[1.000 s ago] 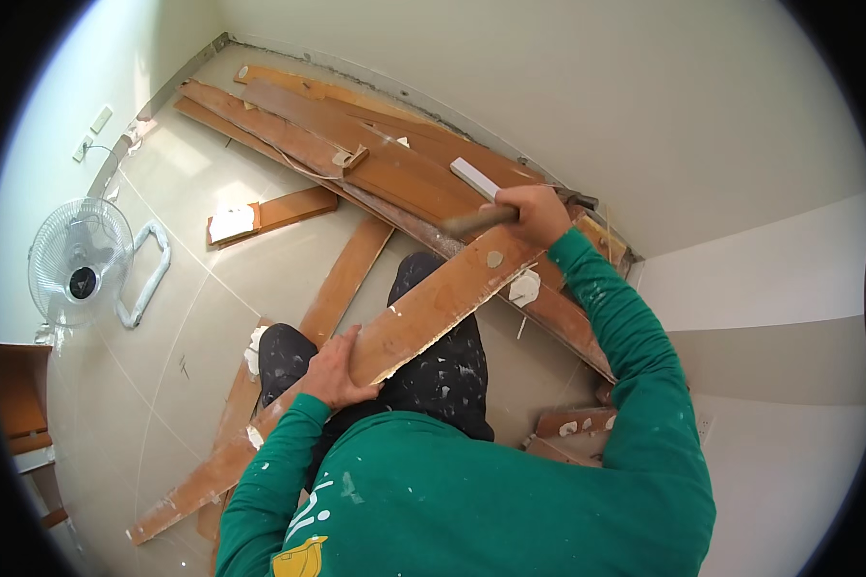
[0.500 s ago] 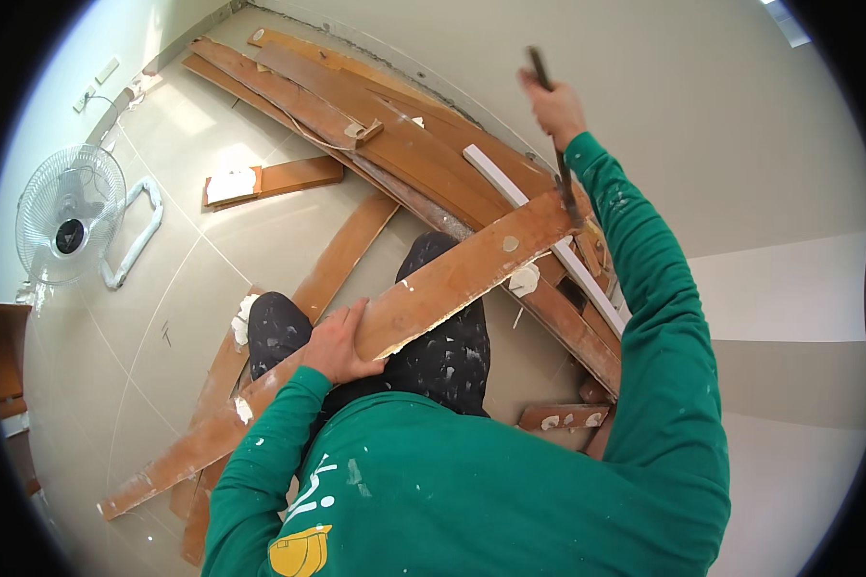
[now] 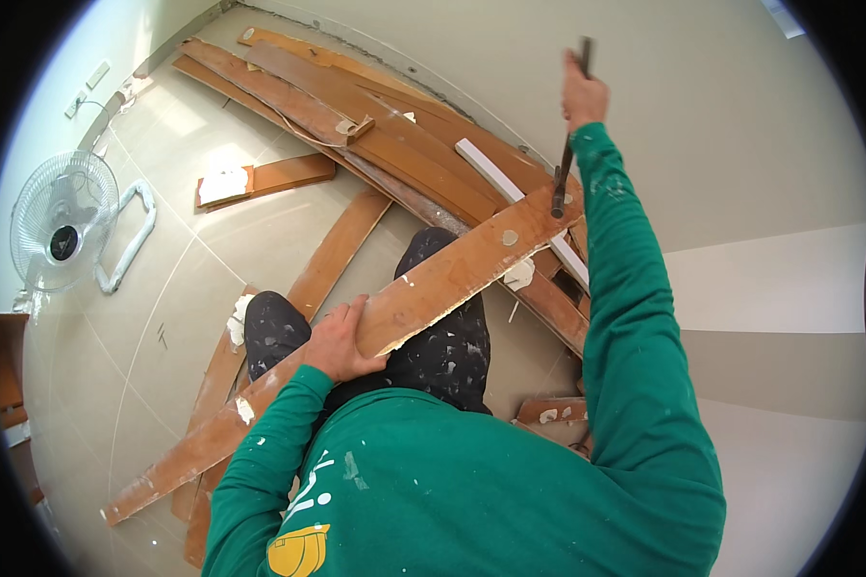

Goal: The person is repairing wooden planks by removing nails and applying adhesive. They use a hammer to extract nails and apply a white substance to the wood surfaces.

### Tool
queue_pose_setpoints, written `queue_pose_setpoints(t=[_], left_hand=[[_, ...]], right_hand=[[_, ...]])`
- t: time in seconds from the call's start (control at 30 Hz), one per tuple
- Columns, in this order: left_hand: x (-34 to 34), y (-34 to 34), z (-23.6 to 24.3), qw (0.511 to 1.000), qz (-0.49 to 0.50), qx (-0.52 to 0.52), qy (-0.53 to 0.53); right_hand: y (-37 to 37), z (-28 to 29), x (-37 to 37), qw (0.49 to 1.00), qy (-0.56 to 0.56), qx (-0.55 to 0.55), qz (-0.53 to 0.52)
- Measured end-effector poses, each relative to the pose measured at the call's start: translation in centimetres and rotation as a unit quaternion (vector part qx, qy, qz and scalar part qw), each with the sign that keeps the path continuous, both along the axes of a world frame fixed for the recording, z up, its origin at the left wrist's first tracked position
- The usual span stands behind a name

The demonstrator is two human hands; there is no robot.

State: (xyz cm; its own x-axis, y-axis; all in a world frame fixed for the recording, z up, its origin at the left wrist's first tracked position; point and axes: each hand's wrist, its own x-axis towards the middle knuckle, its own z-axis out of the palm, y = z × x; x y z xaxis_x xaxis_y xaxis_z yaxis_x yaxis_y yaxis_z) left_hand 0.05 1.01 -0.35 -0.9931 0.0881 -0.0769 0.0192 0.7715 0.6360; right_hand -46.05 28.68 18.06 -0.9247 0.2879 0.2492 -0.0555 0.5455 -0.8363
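A long brown wooden board (image 3: 442, 279) lies slantwise across my knees, its far end over the plank pile and its lower left end near the floor. My left hand (image 3: 339, 341) grips the board's edges near the middle, thumb on the near side. My right hand (image 3: 585, 96) is wrapped round the handle of a hammer (image 3: 559, 197), raised at the upper right. The hammer's head is at the board's far end; I cannot tell if it touches. A round pale patch (image 3: 510, 237) shows on the board, and one edge is ragged and pale.
Long brown planks (image 3: 394, 144) are piled along the wall, with a white strip (image 3: 490, 168) across them. A short board (image 3: 293, 175) and other planks lie on the tiles. A clear-bladed fan (image 3: 63, 221) stands at left; a small board with white patches (image 3: 553, 411) lies right.
My right hand has shifted slightly right and the hammer has turned more upright, its head now showing plainly over the board's end. My left hand and the board have hardly moved.
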Motion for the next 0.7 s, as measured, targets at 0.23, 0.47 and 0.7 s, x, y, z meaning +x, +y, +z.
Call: queue_pose_setpoints(t=[0.23, 0.47, 0.7], left_hand=[[0.1, -0.1, -0.1, 1.0, -0.002, 0.004, -0.014], [0.1, 0.0, 0.3, 0.998, 0.006, 0.004, -0.061], [-1.0, -0.6, 0.0, 0.998, -0.021, 0.02, -0.063]], right_hand=[[8.8, 2.6, 6.8, 0.91, 0.065, -0.403, -0.069], [16.6, -2.3, 9.7, 0.835, 0.11, -0.538, -0.039], [33.1, -18.1, 13.8, 0.66, 0.243, -0.667, -0.245]])
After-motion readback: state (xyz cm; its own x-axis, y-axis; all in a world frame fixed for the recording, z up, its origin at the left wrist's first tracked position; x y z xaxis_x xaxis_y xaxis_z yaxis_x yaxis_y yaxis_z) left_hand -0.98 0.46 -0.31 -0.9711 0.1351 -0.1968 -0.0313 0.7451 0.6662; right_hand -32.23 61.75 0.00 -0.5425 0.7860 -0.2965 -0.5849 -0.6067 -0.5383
